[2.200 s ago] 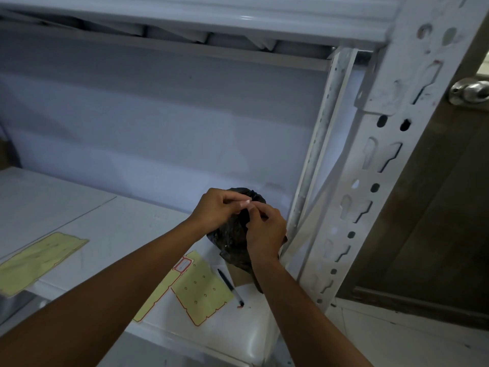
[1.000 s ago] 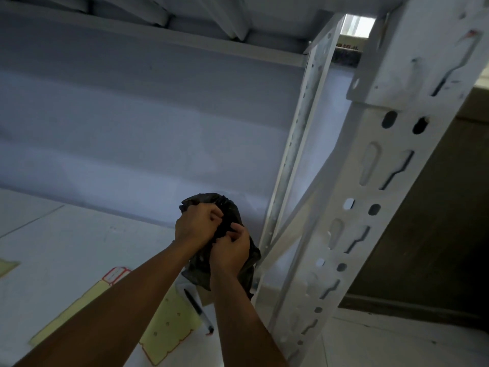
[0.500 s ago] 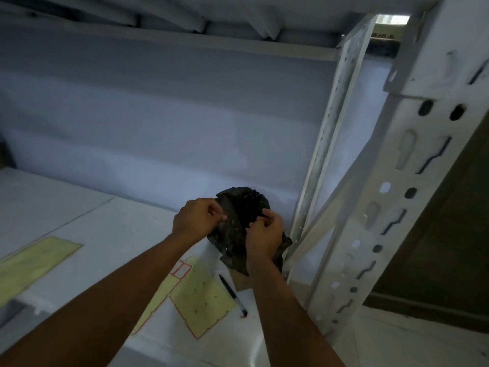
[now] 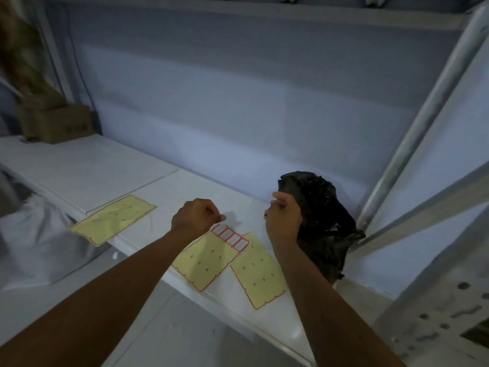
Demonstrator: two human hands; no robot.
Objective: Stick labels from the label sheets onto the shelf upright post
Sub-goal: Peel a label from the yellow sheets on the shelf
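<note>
Three yellow label sheets lie on the white shelf board: one at the left, one in the middle and one at the right. The middle sheet has a row of white, red-edged labels at its far end. My left hand hovers at that row's left corner with its fingertips pinched together. My right hand is curled shut against the front of a crumpled black plastic bag; nothing shows clearly in it. The slotted shelf upright post stands at the lower right.
A rear upright and a diagonal brace rise behind the bag. A brown cardboard box sits at the far left of the shelf. Grey cloth hangs below the shelf edge at the left.
My hands have come apart and dropped away from the top of the black bag. The left hand moved down-left to the label row. The view swung left and down.
</note>
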